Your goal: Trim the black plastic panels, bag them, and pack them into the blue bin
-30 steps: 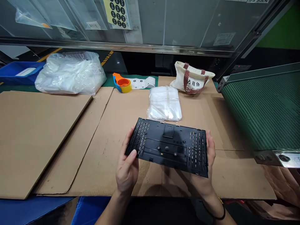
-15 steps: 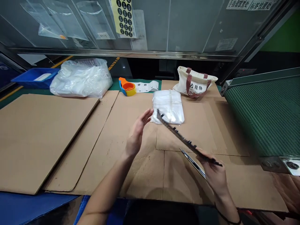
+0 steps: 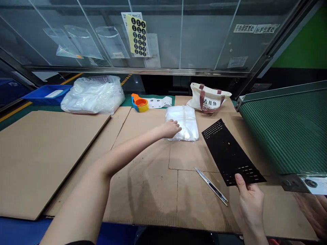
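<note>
In my right hand (image 3: 251,200) is a flat black perforated metal panel (image 3: 231,154), gripped at its near end with the thumb on top. The panel is tilted, its broad face with rows of small slots turned up toward me. My left hand (image 3: 171,129) reaches over the near left part of a banded stack of clear plastic bags (image 3: 187,119). Its fingers are slightly bent and a little apart, with no bag lifted; the fingertips' undersides are hidden. A slim silver utility knife (image 3: 211,185) lies on the cardboard between my hands.
Cardboard sheets (image 3: 143,183) cover the table, with a thicker cardboard stack (image 3: 56,153) at left. Behind are a blue tray (image 3: 48,97), a large plastic bundle (image 3: 93,95), an orange-blue tape dispenser (image 3: 140,103) and a canvas bag (image 3: 209,98). A green conveyor (image 3: 288,126) stands at right.
My left hand has moved forward and right onto the bag stack. The panel in my right hand has turned from edge-on to face-up and moved right, uncovering more of the knife.
</note>
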`<action>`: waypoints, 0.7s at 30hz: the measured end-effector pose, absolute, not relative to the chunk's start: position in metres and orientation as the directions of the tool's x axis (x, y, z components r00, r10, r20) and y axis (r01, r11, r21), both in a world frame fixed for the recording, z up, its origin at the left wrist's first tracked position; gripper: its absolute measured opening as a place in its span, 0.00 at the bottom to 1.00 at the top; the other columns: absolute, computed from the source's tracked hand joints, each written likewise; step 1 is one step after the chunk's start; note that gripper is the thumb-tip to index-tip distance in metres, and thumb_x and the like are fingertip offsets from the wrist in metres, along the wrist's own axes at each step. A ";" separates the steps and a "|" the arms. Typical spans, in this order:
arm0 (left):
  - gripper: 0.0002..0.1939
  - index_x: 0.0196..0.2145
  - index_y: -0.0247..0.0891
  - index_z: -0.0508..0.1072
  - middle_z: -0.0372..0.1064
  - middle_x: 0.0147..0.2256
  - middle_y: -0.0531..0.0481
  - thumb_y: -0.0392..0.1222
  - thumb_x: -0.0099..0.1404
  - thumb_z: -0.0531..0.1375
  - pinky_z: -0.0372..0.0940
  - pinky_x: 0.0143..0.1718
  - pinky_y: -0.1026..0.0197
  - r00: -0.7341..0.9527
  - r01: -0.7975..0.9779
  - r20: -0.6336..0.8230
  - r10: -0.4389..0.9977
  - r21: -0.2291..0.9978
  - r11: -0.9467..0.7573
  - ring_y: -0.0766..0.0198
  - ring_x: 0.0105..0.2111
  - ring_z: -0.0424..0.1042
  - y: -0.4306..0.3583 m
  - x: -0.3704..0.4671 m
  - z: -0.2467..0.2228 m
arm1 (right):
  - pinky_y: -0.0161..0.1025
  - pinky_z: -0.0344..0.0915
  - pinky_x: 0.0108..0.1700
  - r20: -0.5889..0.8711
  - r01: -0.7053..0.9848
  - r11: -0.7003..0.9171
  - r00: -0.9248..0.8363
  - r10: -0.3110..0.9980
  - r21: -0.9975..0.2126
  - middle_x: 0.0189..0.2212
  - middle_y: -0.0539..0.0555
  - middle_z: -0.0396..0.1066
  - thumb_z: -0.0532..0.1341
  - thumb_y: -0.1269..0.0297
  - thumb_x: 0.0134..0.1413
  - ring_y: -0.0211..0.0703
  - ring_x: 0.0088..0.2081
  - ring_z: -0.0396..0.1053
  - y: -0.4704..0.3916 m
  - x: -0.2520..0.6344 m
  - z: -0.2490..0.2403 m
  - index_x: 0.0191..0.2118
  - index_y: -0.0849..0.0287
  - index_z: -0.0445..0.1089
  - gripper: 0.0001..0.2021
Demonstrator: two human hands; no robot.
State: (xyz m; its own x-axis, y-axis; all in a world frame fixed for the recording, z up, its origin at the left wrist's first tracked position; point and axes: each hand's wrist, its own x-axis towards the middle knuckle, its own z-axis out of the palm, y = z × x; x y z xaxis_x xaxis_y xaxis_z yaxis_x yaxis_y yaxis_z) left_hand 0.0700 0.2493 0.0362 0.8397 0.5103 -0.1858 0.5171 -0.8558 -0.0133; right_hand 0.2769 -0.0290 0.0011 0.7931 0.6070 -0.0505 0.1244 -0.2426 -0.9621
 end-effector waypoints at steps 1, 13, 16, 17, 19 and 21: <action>0.09 0.34 0.34 0.73 0.73 0.39 0.36 0.27 0.59 0.55 0.58 0.45 0.54 0.845 0.509 -0.178 0.504 -0.024 -0.861 0.51 0.44 0.68 0.247 0.065 0.036 | 0.48 0.69 0.45 -0.036 0.136 -0.237 0.795 0.606 -0.962 0.28 0.56 0.75 0.66 0.38 0.40 0.59 0.43 0.72 -0.028 0.276 0.001 0.25 0.59 0.71 0.25; 0.11 0.35 0.32 0.74 0.73 0.38 0.37 0.25 0.63 0.53 0.60 0.37 0.58 0.780 0.622 -0.087 0.620 0.002 -0.783 0.56 0.39 0.71 0.243 0.055 0.022 | 0.48 0.72 0.40 0.060 0.244 -0.124 0.631 0.773 -0.962 0.31 0.60 0.78 0.64 0.39 0.41 0.57 0.37 0.76 -0.008 0.243 0.013 0.29 0.61 0.78 0.26; 0.04 0.36 0.33 0.73 0.72 0.39 0.37 0.31 0.62 0.58 0.60 0.36 0.58 0.742 0.670 -0.072 0.666 0.057 -0.740 0.52 0.41 0.70 0.248 0.056 0.021 | 0.45 0.73 0.35 0.069 0.258 -0.105 0.587 0.807 -0.960 0.30 0.59 0.79 0.65 0.41 0.43 0.55 0.34 0.76 -0.010 0.238 0.011 0.29 0.60 0.78 0.23; 0.03 0.35 0.33 0.73 0.73 0.38 0.37 0.35 0.63 0.60 0.60 0.34 0.58 0.725 0.689 -0.077 0.684 0.079 -0.721 0.52 0.40 0.70 0.249 0.057 0.021 | 0.44 0.73 0.34 0.071 0.263 -0.102 0.575 0.815 -0.959 0.30 0.59 0.79 0.64 0.42 0.44 0.54 0.33 0.76 -0.010 0.237 0.009 0.30 0.60 0.78 0.23; 0.09 0.32 0.33 0.73 0.72 0.34 0.39 0.42 0.65 0.59 0.60 0.32 0.58 0.697 0.717 -0.092 0.711 0.126 -0.686 0.53 0.36 0.71 0.253 0.059 0.021 | 0.42 0.73 0.32 0.080 0.281 -0.096 0.555 0.828 -0.955 0.30 0.59 0.79 0.64 0.44 0.46 0.52 0.31 0.76 -0.011 0.236 0.005 0.31 0.60 0.78 0.22; 0.12 0.31 0.33 0.73 0.72 0.33 0.41 0.42 0.67 0.56 0.60 0.33 0.58 0.688 0.724 -0.106 0.718 0.170 -0.669 0.55 0.34 0.70 0.256 0.061 0.020 | 0.41 0.72 0.31 0.086 0.303 -0.098 0.540 0.837 -0.948 0.29 0.58 0.78 0.63 0.44 0.48 0.51 0.31 0.75 -0.011 0.236 0.002 0.31 0.60 0.78 0.21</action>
